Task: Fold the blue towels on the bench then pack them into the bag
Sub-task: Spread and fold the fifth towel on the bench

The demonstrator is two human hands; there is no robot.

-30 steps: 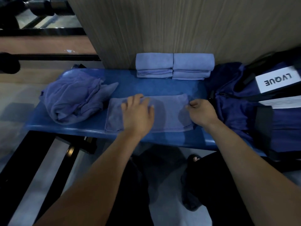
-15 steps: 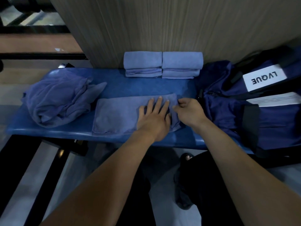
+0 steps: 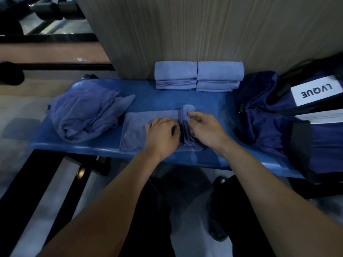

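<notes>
A blue towel, folded into a long strip, lies along the front of the blue bench. Its right end stands lifted off the bench. My right hand pinches that raised end. My left hand rests on the strip just left of the fold, fingers curled at the raised edge. Two folded blue towel stacks sit side by side at the back against the wall. A crumpled heap of blue towels lies at the bench's left end. The dark blue bag sits on the right end.
A wood-grain wall panel rises right behind the bench. Black gym rails and dumbbells run at the upper left. The black bench frame and my dark-trousered legs are below the front edge.
My left hand slid right along the strip to meet my right hand. The towel's right end, flat before, is now lifted and turned over to the left.
</notes>
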